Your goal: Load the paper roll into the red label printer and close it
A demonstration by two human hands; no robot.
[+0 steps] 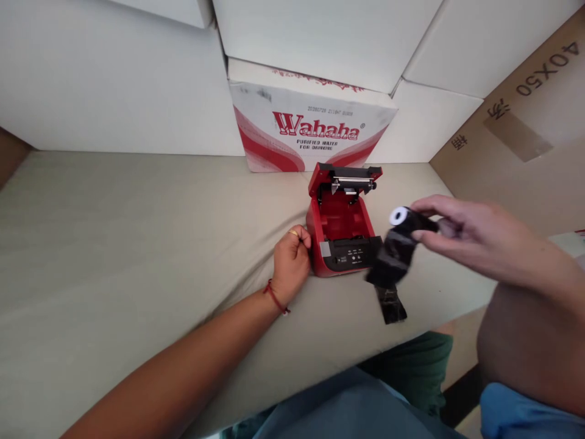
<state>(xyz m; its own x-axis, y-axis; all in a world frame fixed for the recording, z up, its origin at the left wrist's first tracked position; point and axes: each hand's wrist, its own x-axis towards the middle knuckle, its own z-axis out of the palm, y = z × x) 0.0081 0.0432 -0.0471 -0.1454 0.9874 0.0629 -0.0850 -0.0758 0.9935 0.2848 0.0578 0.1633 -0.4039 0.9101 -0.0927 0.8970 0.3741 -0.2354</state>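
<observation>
A red and black printer [342, 225] stands on the pale cloth-covered surface with its lid raised, and its red inner compartment shows. My left hand [292, 262] is closed beside the printer's left side, its curled fingers at the casing; what they hold, if anything, is hidden. To the right of the printer, my right hand [450, 228] grips a black roll [415, 221] with a white core between thumb and fingers. A loose black strip [393, 259] hangs from the roll past the printer's front right corner. Its lower end [390, 303] is over the cloth.
A Wahaha water carton [315, 125] stands behind the printer, among large white boxes [128, 79]. On the right is a brown cardboard box [516, 116]. The pale surface [137, 244] extends left, and its front edge runs near my clothed lap [356, 408].
</observation>
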